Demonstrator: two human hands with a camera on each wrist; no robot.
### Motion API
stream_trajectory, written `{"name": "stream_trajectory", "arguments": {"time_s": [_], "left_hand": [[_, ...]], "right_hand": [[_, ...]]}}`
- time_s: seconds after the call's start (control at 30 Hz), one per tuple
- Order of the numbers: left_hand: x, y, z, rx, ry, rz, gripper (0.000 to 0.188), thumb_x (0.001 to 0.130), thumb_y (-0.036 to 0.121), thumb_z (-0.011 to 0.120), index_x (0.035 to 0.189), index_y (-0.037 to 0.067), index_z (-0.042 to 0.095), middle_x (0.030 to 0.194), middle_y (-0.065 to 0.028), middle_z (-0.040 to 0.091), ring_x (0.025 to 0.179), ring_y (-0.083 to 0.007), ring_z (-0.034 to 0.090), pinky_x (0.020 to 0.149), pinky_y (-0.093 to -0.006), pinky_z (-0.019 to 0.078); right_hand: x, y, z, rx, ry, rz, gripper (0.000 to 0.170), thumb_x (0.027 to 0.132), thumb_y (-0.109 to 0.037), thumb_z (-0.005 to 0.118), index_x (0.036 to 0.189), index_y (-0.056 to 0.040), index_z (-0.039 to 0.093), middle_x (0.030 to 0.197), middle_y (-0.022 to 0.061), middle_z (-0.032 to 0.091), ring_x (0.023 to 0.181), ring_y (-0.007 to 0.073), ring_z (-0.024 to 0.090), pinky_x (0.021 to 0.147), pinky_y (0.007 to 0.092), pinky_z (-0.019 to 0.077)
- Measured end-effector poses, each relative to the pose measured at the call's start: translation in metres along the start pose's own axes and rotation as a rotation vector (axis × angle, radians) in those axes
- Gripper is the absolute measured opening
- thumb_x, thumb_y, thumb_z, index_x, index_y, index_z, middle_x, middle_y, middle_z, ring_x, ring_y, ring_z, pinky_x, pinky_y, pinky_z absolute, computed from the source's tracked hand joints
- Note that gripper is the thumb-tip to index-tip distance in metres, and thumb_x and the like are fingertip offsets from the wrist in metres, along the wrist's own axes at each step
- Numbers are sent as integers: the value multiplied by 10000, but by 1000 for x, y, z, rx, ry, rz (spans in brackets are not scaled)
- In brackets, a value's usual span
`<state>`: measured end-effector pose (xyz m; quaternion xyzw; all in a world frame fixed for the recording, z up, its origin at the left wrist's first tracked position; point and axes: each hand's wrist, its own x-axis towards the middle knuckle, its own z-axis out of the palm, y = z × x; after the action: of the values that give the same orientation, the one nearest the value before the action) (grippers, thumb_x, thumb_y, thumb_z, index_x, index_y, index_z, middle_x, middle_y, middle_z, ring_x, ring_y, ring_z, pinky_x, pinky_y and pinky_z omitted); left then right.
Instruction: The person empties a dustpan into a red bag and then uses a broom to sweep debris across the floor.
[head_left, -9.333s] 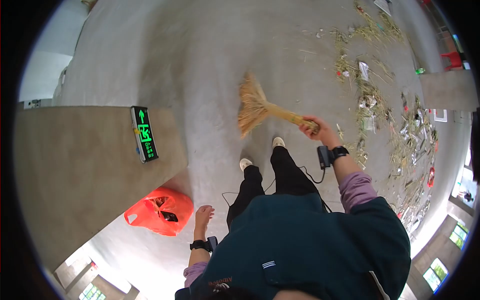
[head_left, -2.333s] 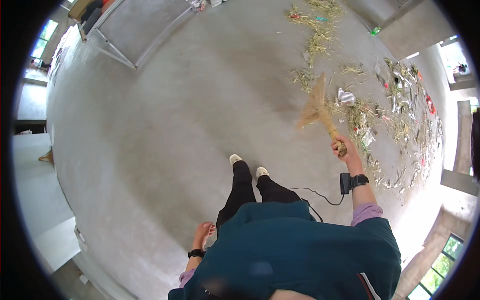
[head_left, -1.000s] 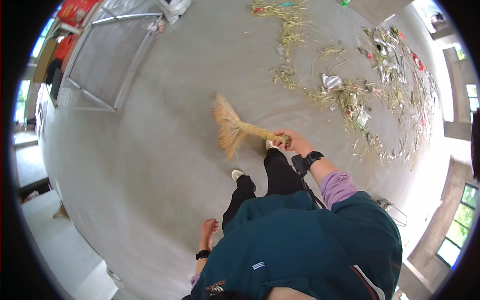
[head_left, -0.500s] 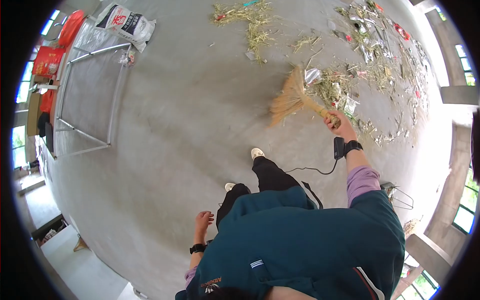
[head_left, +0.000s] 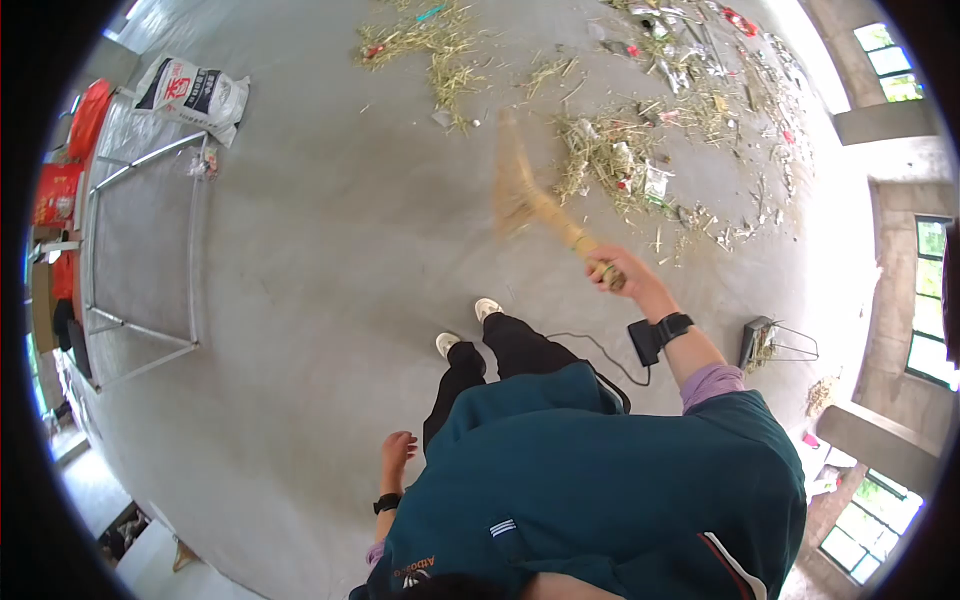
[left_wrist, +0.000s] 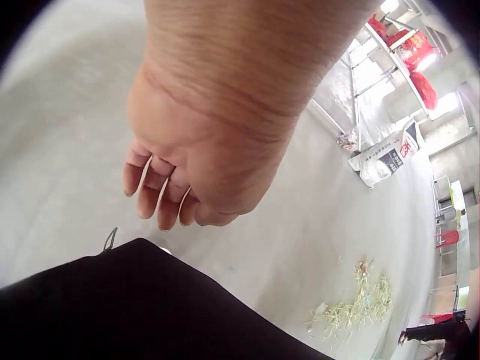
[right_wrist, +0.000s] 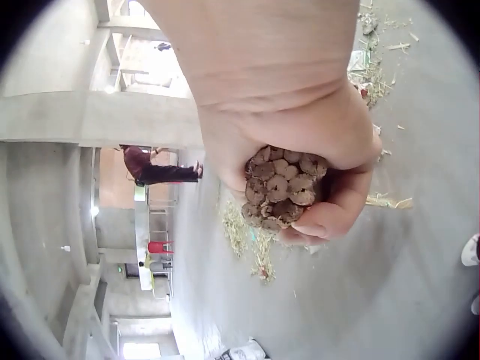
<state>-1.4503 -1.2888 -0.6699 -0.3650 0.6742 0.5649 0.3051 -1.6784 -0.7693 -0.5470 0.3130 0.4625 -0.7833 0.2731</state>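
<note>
My right hand (head_left: pixel 622 274) grips the handle end of a straw broom (head_left: pixel 548 212), whose fanned bristles look blurred over the grey floor, left of a heap of straw and litter (head_left: pixel 620 165). In the right wrist view my fingers curl round the handle's bundled stalk ends (right_wrist: pixel 281 187). My left hand (head_left: pixel 398 452) hangs beside the body, touching nothing; in the left wrist view this hand (left_wrist: pixel 202 161) has loosely bent fingers.
A metal frame (head_left: pixel 195 250) stands at the left, with a printed white sack (head_left: pixel 195 95) beyond it. A dustpan (head_left: pixel 757 343) holding straw sits at the right. More straw (head_left: pixel 440 50) lies farther ahead. The right wrist view shows another person (right_wrist: pixel 154 166) in the distance.
Since half a second ago the broom has swung left, away from the straw heap. The view has turned, so the metal frame and litter appear farther left and the dustpan shows fully.
</note>
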Motion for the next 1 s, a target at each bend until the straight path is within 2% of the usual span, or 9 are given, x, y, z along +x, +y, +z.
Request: {"name": "stream_trajectory", "arguments": {"time_s": [0.13, 0.3, 0.4, 0.6, 0.63, 0.7, 0.8, 0.93, 1.0], "left_hand": [[10, 23, -7, 7, 17, 34, 252, 804, 199, 488, 946, 16, 588, 839, -78, 633, 671, -146, 581, 582, -278, 452], [5, 44, -16, 48, 20, 91, 238, 804, 191, 483, 938, 26, 591, 829, -71, 634, 668, -140, 581, 578, -274, 452], [3, 43, -20, 49, 42, 98, 240, 803, 192, 481, 935, 26, 593, 820, -68, 633, 667, -140, 580, 576, -273, 451], [13, 31, -24, 89, 11, 49, 243, 803, 194, 486, 937, 22, 594, 825, -69, 632, 669, -142, 580, 579, -272, 451], [12, 35, -17, 90, 2, 49, 244, 802, 197, 491, 936, 21, 594, 827, -70, 632, 670, -144, 580, 580, -271, 452], [11, 45, -6, 87, 0, 50, 245, 802, 201, 496, 935, 20, 595, 828, -71, 633, 670, -145, 581, 581, -270, 452], [13, 54, 3, 90, 1, 91, 253, 800, 211, 503, 934, 18, 596, 836, -73, 635, 677, -147, 583, 588, -270, 454], [-5, 65, 1, 70, 50, 87, 260, 802, 217, 506, 938, 15, 595, 847, -75, 637, 690, -148, 585, 600, -271, 454], [-19, 47, 1, 34, 93, 72, 261, 802, 219, 507, 938, 15, 595, 850, -76, 637, 692, -148, 585, 600, -271, 454]], "right_hand": [[8, 28, 39, 124, -169, 200, 209, 781, -149, 572, 888, -8, 463, 685, 119, 541, 499, 156, 529, 355, 247, 404], [30, 65, 66, 122, -167, 281, 280, 791, -158, 571, 978, 17, 459, 744, 117, 546, 517, 130, 519, 362, 211, 395], [25, 80, 32, 208, -189, 183, 310, 796, -161, 570, 1018, 20, 451, 760, 119, 533, 534, 125, 514, 369, 199, 393], [2, 62, -71, 488, -25, 130, 371, 792, -163, 574, 1072, 18, 413, 789, 119, 502, 546, 123, 494, 371, 184, 365], [-1, 51, -82, 485, -32, 133, 371, 792, -163, 574, 1072, 18, 413, 789, 119, 502, 546, 123, 494, 371, 184, 365], [-8, 27, -95, 466, 139, 72, 288, 787, -158, 574, 974, 21, 449, 761, 111, 500, 539, 131, 499, 379, 185, 364], [-16, 4, -87, 435, 177, -3, 238, 790, -141, 552, 943, 10, 449, 739, 97, 497, 532, 135, 499, 384, 202, 375], [-13, -2, -37, 316, 88, -31, 186, 790, -130, 539, 904, -6, 462, 694, 83, 509, 520, 141, 511, 393, 237, 402], [-18, 12, -21, 99, 92, -11, 143, 788, -124, 538, 857, -13, 481, 653, 75, 525, 513, 146, 529, 398, 270, 425]]}}
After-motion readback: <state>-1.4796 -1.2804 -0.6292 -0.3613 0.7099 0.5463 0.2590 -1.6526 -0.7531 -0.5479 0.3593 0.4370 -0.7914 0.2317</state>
